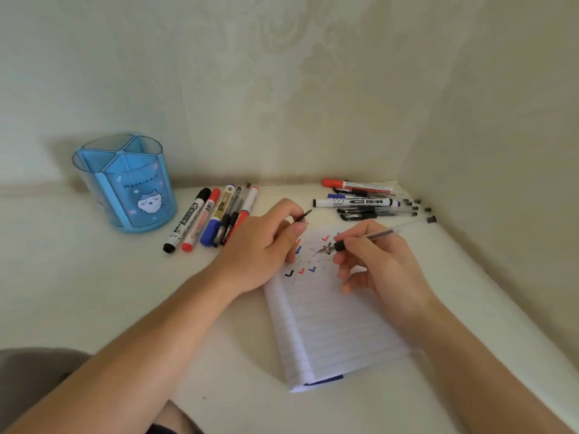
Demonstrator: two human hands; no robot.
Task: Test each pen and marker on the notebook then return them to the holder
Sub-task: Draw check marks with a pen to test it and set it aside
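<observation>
A lined notebook (332,324) lies open on the white surface, its top rows covered in small black, red and blue tick marks. My right hand (379,261) grips a clear gel pen (376,234) with its tip touching the page among the ticks. My left hand (266,242) rests on the notebook's upper left corner and pinches a small black pen cap (303,216). The blue translucent pen holder (125,183) stands at the far left with nothing visible in it.
A row of markers and pens (213,217) lies between holder and notebook. A second pile of markers and pens (363,198) sits in the back right corner, with loose caps (419,209) beside it. Walls close the back and right.
</observation>
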